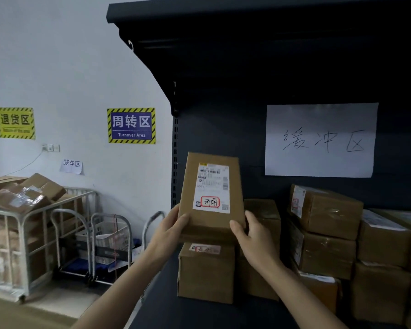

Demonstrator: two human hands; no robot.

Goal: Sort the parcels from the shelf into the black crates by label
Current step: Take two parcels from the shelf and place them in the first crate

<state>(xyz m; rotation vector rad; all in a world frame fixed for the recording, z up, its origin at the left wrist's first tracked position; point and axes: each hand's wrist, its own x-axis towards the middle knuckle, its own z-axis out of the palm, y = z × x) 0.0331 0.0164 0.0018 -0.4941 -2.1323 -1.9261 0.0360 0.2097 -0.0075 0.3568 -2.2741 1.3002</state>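
Mid-step, by the look of it: checking the label before choosing a crate.

Holding a flat brown parcel (210,193) up in front of the shelf (223,129), long axis near upright, top leaning slightly away, labelled face turned toward the camera. Gripped low, at the two bottom corners. Left hand (173,226) wrapped round the lower-left corner, thumb on the front face. Right hand (249,233) clasping the lower-right corner, thumb in front, fingers round the edge. Both hands closed on the parcel, equally near it, neither free.

On the parcel's face: a white shipping label (211,188) with a red-boxed handwritten mark at its foot.

Directly below the parcel: another brown box (205,274), standing on the shelf with its own marked label on top. Right of the parcel: more stacked boxes (325,210). Above and right of it: a handwritten paper sheet (320,140) on the shelf's back panel. Well to the left of the parcel, beyond the shelf's edge: a metal cage trolley (22,233) heaped with cartons.

No black crates in view on any side of the parcel, so impossible to say which way to carry it. Probably next: draw the parcel back toward the body, clear of the box below, then turn away from the shelf with both hands kept on. Worth minding the low grip under an upright long axis, with the top free to tip.
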